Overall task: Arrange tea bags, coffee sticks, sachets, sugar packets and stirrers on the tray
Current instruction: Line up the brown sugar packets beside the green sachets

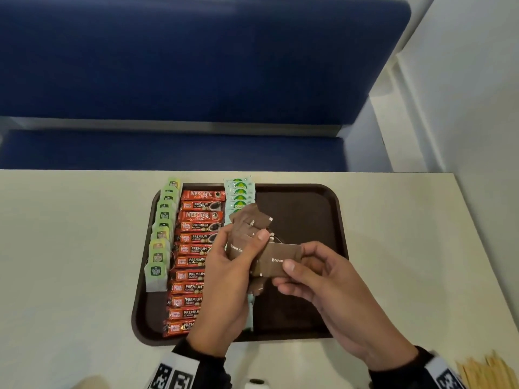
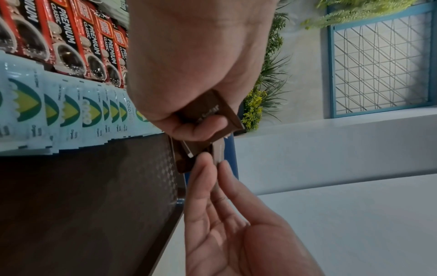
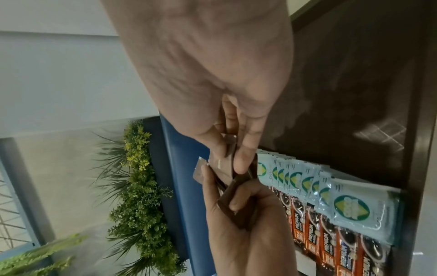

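Note:
Above the dark brown tray, my left hand grips a fanned bunch of brown sugar packets. My right hand pinches one brown sugar packet between thumb and fingers, right beside the bunch. On the tray lie three columns: green tea bags at the left, red coffee sticks, then pale blue sachets, partly hidden by my left hand. The left wrist view shows the bunch of packets in my curled left fingers. In the right wrist view my right fingers nip the single packet.
Wooden stirrers lie on the cream table at the near right corner. The right half of the tray is bare. A blue bench stands beyond the table's far edge, and a white wall borders the right side.

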{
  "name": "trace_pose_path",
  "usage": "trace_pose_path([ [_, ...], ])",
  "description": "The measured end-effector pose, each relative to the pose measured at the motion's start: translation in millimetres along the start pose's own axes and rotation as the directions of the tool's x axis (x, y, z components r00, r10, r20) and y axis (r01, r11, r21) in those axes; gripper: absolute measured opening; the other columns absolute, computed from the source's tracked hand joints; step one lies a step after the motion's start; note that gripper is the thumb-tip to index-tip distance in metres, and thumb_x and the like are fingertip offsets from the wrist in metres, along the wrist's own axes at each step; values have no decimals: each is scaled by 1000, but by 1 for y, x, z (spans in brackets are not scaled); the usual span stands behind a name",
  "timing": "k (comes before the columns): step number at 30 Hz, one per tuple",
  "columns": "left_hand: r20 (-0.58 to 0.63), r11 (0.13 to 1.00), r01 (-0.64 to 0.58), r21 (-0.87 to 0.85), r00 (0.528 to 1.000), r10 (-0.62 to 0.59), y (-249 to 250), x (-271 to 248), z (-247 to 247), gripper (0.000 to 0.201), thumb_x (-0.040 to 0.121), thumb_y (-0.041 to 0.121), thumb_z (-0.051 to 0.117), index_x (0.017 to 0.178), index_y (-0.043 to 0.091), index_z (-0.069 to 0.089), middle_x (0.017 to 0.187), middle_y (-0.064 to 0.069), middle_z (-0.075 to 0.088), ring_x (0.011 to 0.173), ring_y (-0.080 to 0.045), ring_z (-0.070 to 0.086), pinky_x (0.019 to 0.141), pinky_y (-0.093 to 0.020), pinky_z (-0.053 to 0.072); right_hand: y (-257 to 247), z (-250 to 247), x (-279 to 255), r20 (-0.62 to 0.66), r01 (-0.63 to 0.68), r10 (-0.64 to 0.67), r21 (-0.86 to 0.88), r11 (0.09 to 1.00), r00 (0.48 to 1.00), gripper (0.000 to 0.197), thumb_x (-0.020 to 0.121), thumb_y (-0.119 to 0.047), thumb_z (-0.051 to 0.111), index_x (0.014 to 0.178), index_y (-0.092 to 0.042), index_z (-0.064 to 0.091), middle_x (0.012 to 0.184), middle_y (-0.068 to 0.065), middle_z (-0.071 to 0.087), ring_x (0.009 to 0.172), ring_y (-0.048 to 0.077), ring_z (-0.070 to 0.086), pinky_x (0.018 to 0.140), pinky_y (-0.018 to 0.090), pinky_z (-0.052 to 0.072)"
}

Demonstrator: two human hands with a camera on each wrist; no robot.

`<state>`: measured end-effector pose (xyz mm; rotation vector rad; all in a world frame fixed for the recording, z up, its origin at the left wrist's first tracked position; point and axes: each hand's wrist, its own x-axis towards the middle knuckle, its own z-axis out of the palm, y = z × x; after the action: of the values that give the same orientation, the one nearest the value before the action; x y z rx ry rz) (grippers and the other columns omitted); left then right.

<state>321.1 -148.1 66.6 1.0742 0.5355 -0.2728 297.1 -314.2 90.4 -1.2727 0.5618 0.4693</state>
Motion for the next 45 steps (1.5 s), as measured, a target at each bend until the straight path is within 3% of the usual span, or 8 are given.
trace_pose_path([
  [6, -66, 993, 17, -115, 998, -24, 8, 1, -2, 35, 94, 16, 76, 129, 16, 69, 110, -16, 79, 81, -21, 78, 51, -24, 57, -19, -8, 6, 86, -7, 17, -117, 993, 996, 21, 100, -10, 69, 121, -14, 73, 112, 10, 80, 108, 25, 77, 95, 39, 60],
  [11, -152, 987, -12, -158, 988, -12, 19, 4, -19, 39, 94, 16, 77, 131, 21, 69, 120, -13, 81, 111, -36, 78, 95, -50, 63, -42, -11, 55, -76, 162, -192, -298, 941, 978, 18, 102, -16, 70, 117, -26, 74, 108, -9, 79, 104, 7, 72, 85, 20, 58],
  [16, -161, 980, -55, -189, 987, 24, 28, 1, -36, 38, 96, 14, 74, 133, 20, 68, 116, -12, 82, 98, -28, 82, 67, -33, 67, -34, 4, 140, -21, 292, -405, -658, 694, 914, 16, 99, -18, 75, 109, -28, 69, 102, -12, 71, 94, 4, 66, 83, 18, 47],
  [21, -205, 986, -82, -143, 977, 52, 29, -3, -52, 39, 93, 17, 77, 131, 24, 69, 118, -10, 82, 102, -30, 82, 71, -36, 68, -23, 8, 173, 5, 308, -509, -801, 513, 861, 21, 96, -9, 77, 107, -23, 66, 90, -10, 63, 79, 4, 59, 71, 14, 43],
  [26, -229, 985, -84, -148, 972, 49, 28, -3, -60, 37, 94, 18, 76, 130, 24, 69, 114, -9, 82, 99, -30, 82, 67, -34, 67, -20, 8, 181, 39, 332, -572, -846, 417, 819, 23, 94, -9, 79, 107, -23, 65, 108, -1, 58, 83, 4, 59, 75, 10, 44],
  [38, -236, 984, -78, -159, 971, 38, 32, 3, -61, 37, 94, 17, 76, 130, 23, 68, 114, -9, 83, 98, -29, 83, 63, -31, 66, -18, 9, 186, 14, 322, -591, -849, 419, 807, 30, 95, -19, 80, 118, -23, 61, 111, -1, 54, 75, 5, 60, 72, 11, 46],
  [41, -219, 984, -77, -158, 975, 41, 32, 5, -58, 38, 95, 17, 75, 131, 23, 68, 115, -8, 82, 96, -27, 83, 63, -28, 65, -21, 10, 173, -28, 318, -634, -848, 425, 773, 28, 96, -23, 79, 119, -23, 63, 114, -4, 55, 79, 6, 63, 77, 22, 55],
  [45, -178, 988, -72, -139, 983, 47, 30, 8, -49, 37, 93, 18, 76, 128, 24, 69, 115, -8, 82, 97, -27, 82, 65, -31, 66, -30, 27, 119, 93, 477, -557, -642, 600, 825, 18, 94, -28, 81, 105, -26, 67, 98, -10, 67, 85, 5, 64, 76, 19, 54],
])
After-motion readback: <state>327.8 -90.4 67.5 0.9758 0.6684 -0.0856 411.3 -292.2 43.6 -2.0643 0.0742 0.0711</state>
